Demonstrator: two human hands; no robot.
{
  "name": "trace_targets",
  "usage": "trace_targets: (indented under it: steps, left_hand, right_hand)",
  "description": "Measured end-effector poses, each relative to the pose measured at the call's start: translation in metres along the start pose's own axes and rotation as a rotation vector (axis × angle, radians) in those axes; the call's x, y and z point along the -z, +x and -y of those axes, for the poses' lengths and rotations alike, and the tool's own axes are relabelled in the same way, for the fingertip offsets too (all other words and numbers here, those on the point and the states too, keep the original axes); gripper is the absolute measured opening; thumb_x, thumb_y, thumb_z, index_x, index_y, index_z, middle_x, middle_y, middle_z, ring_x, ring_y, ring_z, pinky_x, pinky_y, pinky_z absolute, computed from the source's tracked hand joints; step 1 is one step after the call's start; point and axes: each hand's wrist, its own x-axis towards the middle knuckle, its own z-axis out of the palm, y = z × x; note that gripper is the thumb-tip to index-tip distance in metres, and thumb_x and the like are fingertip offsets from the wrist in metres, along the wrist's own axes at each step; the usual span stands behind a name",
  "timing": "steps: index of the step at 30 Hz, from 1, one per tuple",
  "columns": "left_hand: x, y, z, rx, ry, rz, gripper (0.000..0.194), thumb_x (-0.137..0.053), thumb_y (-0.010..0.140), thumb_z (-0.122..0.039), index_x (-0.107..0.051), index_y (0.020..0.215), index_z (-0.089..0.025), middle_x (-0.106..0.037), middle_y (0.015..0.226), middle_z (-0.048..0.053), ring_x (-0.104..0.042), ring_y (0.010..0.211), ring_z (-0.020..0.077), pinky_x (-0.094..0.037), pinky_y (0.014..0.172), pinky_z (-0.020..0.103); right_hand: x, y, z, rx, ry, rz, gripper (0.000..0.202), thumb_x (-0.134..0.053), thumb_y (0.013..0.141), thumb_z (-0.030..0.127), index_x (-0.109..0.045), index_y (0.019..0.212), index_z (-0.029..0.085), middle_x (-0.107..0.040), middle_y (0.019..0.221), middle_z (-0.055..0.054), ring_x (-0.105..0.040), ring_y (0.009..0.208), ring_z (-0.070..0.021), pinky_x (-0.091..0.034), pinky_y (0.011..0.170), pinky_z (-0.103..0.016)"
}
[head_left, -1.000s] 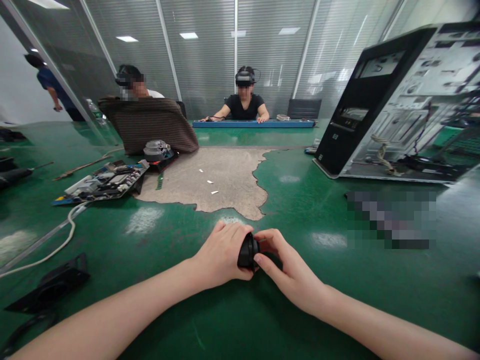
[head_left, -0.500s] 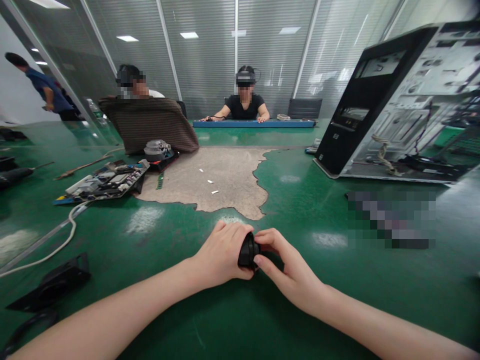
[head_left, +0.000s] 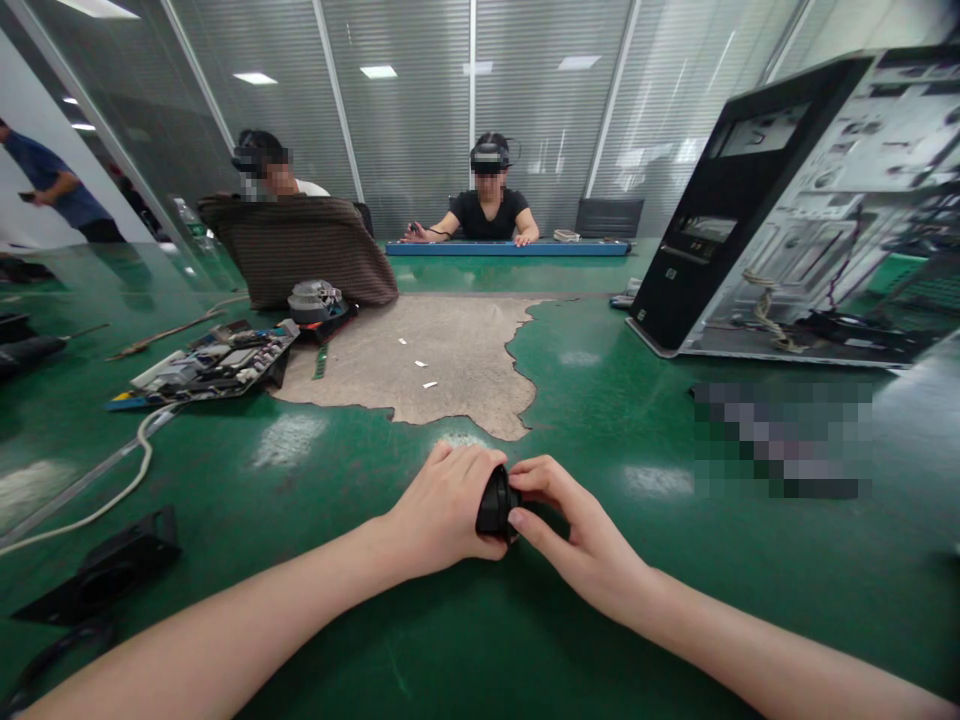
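A small black part (head_left: 493,502) is held between my two hands, low over the green table (head_left: 600,420), near the middle of the view. My left hand (head_left: 446,505) wraps round its left side, covering much of it. The thumb and fingertips of my right hand (head_left: 574,535) pinch its right side. What exactly the part is cannot be made out.
A circuit board (head_left: 217,362) and a fan-like cooler (head_left: 319,305) lie left of a bare patch (head_left: 450,350). An open computer case (head_left: 735,220) stands at the right. A black bracket (head_left: 112,565) lies lower left. Across the table a person (head_left: 491,205) sits.
The walking person at the far left has moved further left. The seated person's hand across the table has lifted slightly. My hands and the black part look almost unmoved.
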Motion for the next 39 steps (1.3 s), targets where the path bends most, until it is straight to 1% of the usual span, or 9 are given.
trace_targets:
  steps: [5, 7, 10, 15, 19, 23, 30, 35, 39]
  left_hand:
    - [0.001, -0.001, 0.0, 0.009, -0.021, 0.007, 0.057, -0.063, 0.057, -0.034, -0.039, 0.106, -0.018, -0.057, 0.096, 0.005, -0.053, 0.087, 0.0241, -0.032, 0.075, 0.036]
    - [0.002, -0.001, -0.001, 0.013, -0.024, 0.012, 0.057, -0.064, 0.057, -0.034, -0.039, 0.106, -0.017, -0.057, 0.096, 0.005, -0.053, 0.087, 0.0241, -0.032, 0.075, 0.036]
    - [0.003, 0.0, -0.001, 0.012, -0.028, 0.018, 0.056, -0.063, 0.059, -0.034, -0.039, 0.106, -0.018, -0.056, 0.095, 0.005, -0.053, 0.086, 0.024, -0.032, 0.075, 0.037]
    - [0.003, 0.0, -0.002, 0.009, -0.06, 0.003, 0.06, -0.062, 0.061, -0.039, -0.036, 0.11, -0.018, -0.056, 0.099, 0.006, -0.053, 0.089, 0.0249, -0.032, 0.077, 0.038]
    - [0.006, -0.001, -0.002, -0.002, -0.092, 0.004, 0.069, -0.063, 0.059, -0.044, -0.032, 0.114, -0.017, -0.054, 0.102, 0.008, -0.052, 0.091, 0.0259, -0.033, 0.079, 0.039]
    - [0.011, -0.002, -0.002, -0.015, -0.112, 0.033, 0.072, -0.064, 0.058, -0.041, -0.029, 0.116, -0.016, -0.052, 0.103, 0.009, -0.051, 0.092, 0.0248, -0.033, 0.081, 0.039]
    - [0.013, -0.004, 0.0, -0.08, -0.135, 0.04, 0.066, -0.061, 0.061, -0.038, -0.026, 0.114, -0.019, -0.051, 0.102, 0.007, -0.051, 0.091, 0.024, -0.032, 0.079, 0.038]
    - [0.012, -0.004, 0.002, -0.102, -0.137, 0.038, 0.062, -0.06, 0.062, -0.037, -0.027, 0.111, -0.022, -0.051, 0.101, 0.005, -0.051, 0.089, 0.0227, -0.031, 0.076, 0.036]
    - [0.012, -0.003, 0.001, -0.093, -0.132, 0.044, 0.062, -0.061, 0.061, -0.036, -0.028, 0.111, -0.021, -0.051, 0.098, 0.004, -0.05, 0.087, 0.022, -0.03, 0.075, 0.035]
  right_hand:
    - [-0.002, 0.0, 0.0, -0.098, 0.075, 0.02, 0.023, -0.049, 0.083, 0.018, -0.043, 0.105, 0.02, -0.052, 0.099, -0.005, -0.054, 0.093, -0.0159, -0.046, 0.085, -0.034]
    - [-0.001, -0.001, 0.0, -0.093, 0.072, 0.029, 0.022, -0.05, 0.082, 0.019, -0.044, 0.104, 0.02, -0.052, 0.098, -0.005, -0.054, 0.092, -0.0163, -0.046, 0.085, -0.034]
    - [0.0, -0.002, 0.0, -0.032, 0.045, 0.022, 0.018, -0.053, 0.081, 0.021, -0.047, 0.098, 0.021, -0.05, 0.099, -0.005, -0.053, 0.092, -0.0171, -0.046, 0.084, -0.034]
    - [0.0, -0.001, 0.001, -0.008, 0.015, -0.011, 0.012, -0.049, 0.083, 0.02, -0.049, 0.094, 0.022, -0.05, 0.1, -0.005, -0.052, 0.096, -0.0178, -0.047, 0.083, -0.034]
    - [-0.001, 0.0, 0.001, -0.048, 0.073, -0.014, 0.018, -0.05, 0.082, 0.018, -0.046, 0.1, 0.022, -0.052, 0.099, -0.005, -0.054, 0.095, -0.0173, -0.047, 0.086, -0.036]
    - [-0.002, -0.001, -0.001, -0.09, 0.095, 0.011, 0.026, -0.049, 0.082, 0.017, -0.042, 0.107, 0.021, -0.052, 0.101, -0.005, -0.054, 0.096, -0.0169, -0.046, 0.087, -0.036]
    - [0.0, -0.002, -0.001, -0.018, 0.066, 0.015, 0.02, -0.052, 0.08, 0.016, -0.046, 0.099, 0.022, -0.049, 0.102, -0.005, -0.051, 0.097, -0.0173, -0.045, 0.088, -0.036]
    - [0.0, -0.001, -0.001, 0.005, 0.052, -0.028, 0.01, -0.049, 0.083, 0.019, -0.049, 0.092, 0.022, -0.05, 0.101, -0.005, -0.051, 0.098, -0.0176, -0.045, 0.086, -0.035]
    - [-0.002, 0.0, -0.001, -0.058, 0.114, -0.022, 0.019, -0.05, 0.082, 0.017, -0.045, 0.1, 0.021, -0.052, 0.1, -0.005, -0.053, 0.096, -0.0167, -0.046, 0.087, -0.037]
